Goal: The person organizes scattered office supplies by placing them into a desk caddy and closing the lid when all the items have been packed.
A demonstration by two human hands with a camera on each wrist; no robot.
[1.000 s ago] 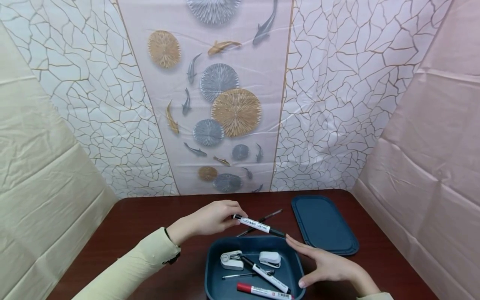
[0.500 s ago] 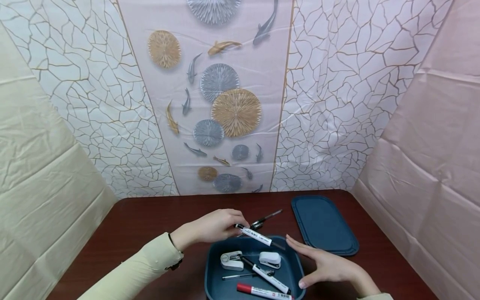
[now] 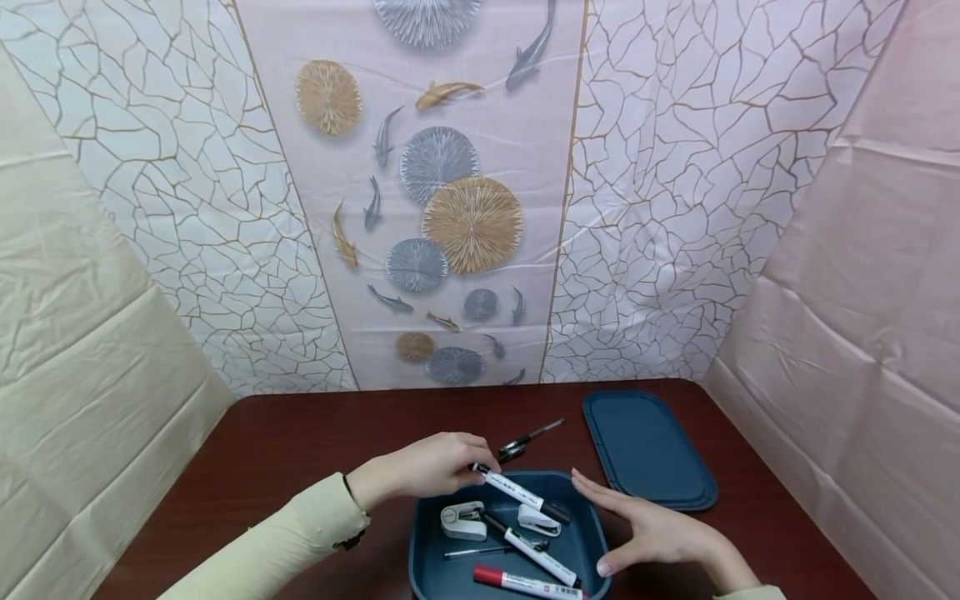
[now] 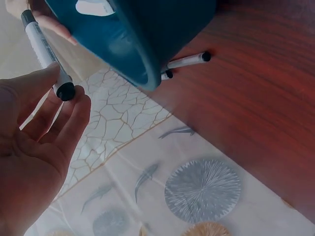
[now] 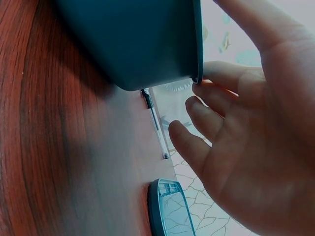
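My left hand [image 3: 442, 465] pinches a white marker with black ends [image 3: 517, 492] near one end, between thumb and fingers. The marker slants over the blue box [image 3: 414, 542], its far end overlapping a small white stapler [image 3: 538, 522]. In the left wrist view the marker [image 4: 44, 49] points away from the fingertips. My right hand [image 3: 652, 529] is at the box's right side, fingers extended and thumb by the rim. In the right wrist view, fingertips [image 5: 194, 103] are right at the rim. Inside lie another black-and-white marker [image 3: 543, 557], a red-capped marker [image 3: 528, 582] and a pen [image 3: 476, 551].
A white gadget with a round end [image 3: 463, 522] also sits in the box. Behind the box, a clear pen with a black cap [image 3: 543, 429] lies on the dark red table [image 3: 300, 433]. The blue lid [image 3: 648, 450] rests at the back right. Patterned cloth hangs behind.
My left hand has lowered the marker toward me, from behind the box's far rim to over its inside. The right hand has stayed at the rim.
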